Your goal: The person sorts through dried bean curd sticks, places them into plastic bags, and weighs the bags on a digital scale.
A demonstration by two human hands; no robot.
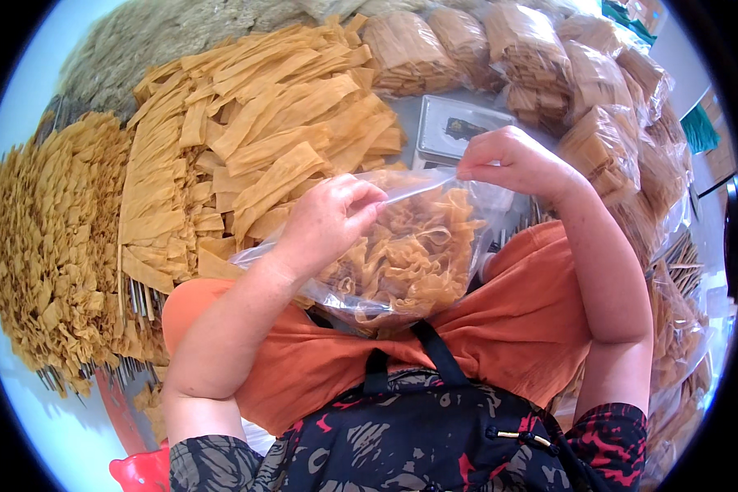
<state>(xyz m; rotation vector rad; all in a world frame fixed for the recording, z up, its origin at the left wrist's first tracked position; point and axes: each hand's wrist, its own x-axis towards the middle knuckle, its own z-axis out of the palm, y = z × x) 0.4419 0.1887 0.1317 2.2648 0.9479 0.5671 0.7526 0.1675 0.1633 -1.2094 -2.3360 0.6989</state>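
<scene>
A clear plastic bag (477, 246) stands between my thighs, filled with curled yellow-brown dried pieces (410, 254) that look like tofu skin. My left hand (330, 220) pinches the bag's mouth at its left corner. At the other end of the same edge, my right hand (517, 164) grips it between thumb and fingertips, a little higher up. The bag's rim is stretched taut as a pale line between both hands. The lower part of the bag rests against my apron-covered lap.
Flat yellow strips (295, 131) lie in a big heap ahead and to the left. Beyond my left arm is a stack of ragged pieces (57, 246) on rods. A pale grey square box (439, 135) sits beyond the bag. Filled plastic packs (603, 152) pile up at right.
</scene>
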